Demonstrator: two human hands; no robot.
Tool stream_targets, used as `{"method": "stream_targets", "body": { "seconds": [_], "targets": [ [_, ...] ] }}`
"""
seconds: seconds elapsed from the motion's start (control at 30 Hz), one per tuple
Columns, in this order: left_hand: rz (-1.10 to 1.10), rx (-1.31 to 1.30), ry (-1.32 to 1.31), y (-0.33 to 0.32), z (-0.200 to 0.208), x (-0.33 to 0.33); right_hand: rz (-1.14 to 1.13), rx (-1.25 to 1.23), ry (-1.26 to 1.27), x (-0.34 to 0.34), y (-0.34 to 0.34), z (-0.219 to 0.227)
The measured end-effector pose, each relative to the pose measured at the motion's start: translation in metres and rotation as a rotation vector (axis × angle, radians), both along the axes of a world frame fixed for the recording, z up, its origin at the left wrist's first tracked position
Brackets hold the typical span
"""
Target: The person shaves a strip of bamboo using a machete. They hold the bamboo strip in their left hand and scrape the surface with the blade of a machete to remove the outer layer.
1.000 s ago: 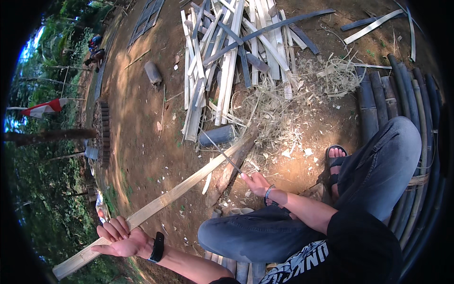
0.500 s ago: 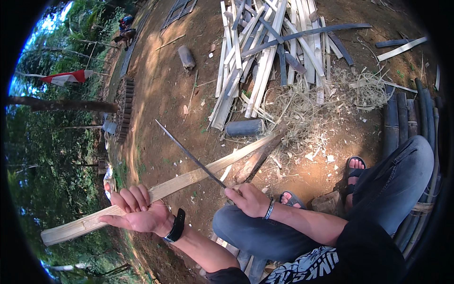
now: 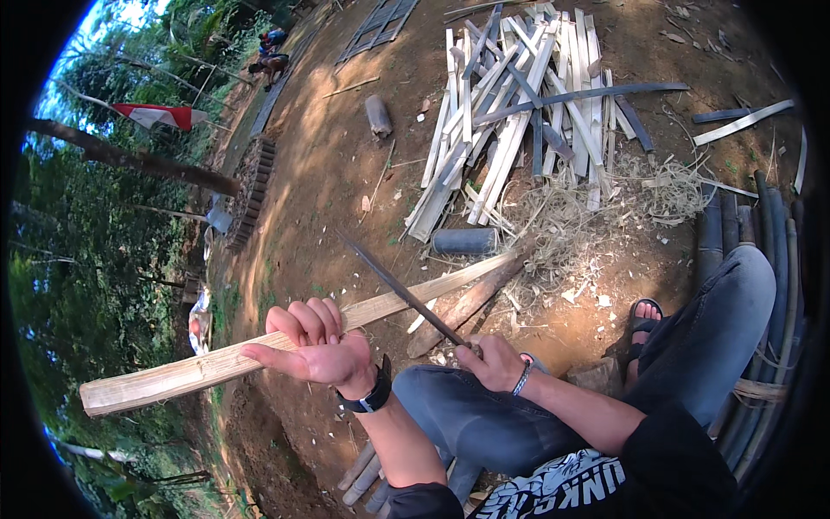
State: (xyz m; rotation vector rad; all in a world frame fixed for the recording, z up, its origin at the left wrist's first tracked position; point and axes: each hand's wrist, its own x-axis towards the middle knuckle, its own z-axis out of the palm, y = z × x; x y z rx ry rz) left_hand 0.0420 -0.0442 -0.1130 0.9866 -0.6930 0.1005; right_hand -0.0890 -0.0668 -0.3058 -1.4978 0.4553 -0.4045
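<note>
A long pale strip of split bamboo (image 3: 173, 377) slants across the view, its left end raised and its far end down by a short piece of wood (image 3: 462, 303) on the ground. My left hand (image 3: 322, 346) is closed round the strip, palm up, with the fingers curled over its far edge and the thumb along the near one. In my right hand (image 3: 494, 363) is a long, thin-bladed knife (image 3: 402, 288), pointing up and left. The blade crosses the strip to the right of my left hand; whether they touch, I cannot tell. My right fist hides most of the handle.
Beyond the strip lies a heap of split bamboo strips (image 3: 540, 112), with curly shavings (image 3: 575, 221) at its near side. A dark bamboo section (image 3: 465, 241) lies close by. Bamboo poles (image 3: 774, 346) run along the right, beside my bent knee (image 3: 735, 285). People (image 3: 272, 56) are far off.
My left hand sits farther along the strip from its left end, and its fingers look more tightly curled. The knife and both hands have shifted right in view, as has the whole scene.
</note>
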Motion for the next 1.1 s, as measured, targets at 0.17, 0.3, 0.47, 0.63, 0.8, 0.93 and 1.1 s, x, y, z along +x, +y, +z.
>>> {"method": "stream_targets", "body": {
  "seconds": [0.17, 0.3, 0.47, 0.63, 0.8, 0.93, 1.1],
  "targets": [
    [0.047, 0.005, 0.02, -0.001, 0.005, -0.002, -0.067, 0.095, 0.024, -0.004, 0.015, -0.003],
    [-0.049, 0.01, -0.046, -0.011, 0.004, -0.01, -0.061, 0.049, 0.042, -0.01, 0.008, 0.01],
    [0.016, 0.041, -0.051, -0.016, 0.008, -0.021, -0.145, 0.021, 0.149, -0.016, 0.018, 0.005],
    [0.027, 0.025, -0.069, -0.029, 0.008, -0.028, -0.064, 0.064, 0.141, -0.034, -0.001, -0.006],
    [0.034, 0.042, -0.025, -0.034, 0.01, -0.029, -0.091, 0.045, 0.1, -0.029, 0.003, 0.002],
    [0.056, 0.059, -0.069, -0.034, 0.012, -0.031, -0.074, 0.166, 0.066, -0.036, 0.0, 0.026],
    [0.048, 0.076, -0.069, -0.045, 0.012, -0.041, -0.102, 0.09, 0.084, -0.045, -0.013, -0.006]
  ]
}}
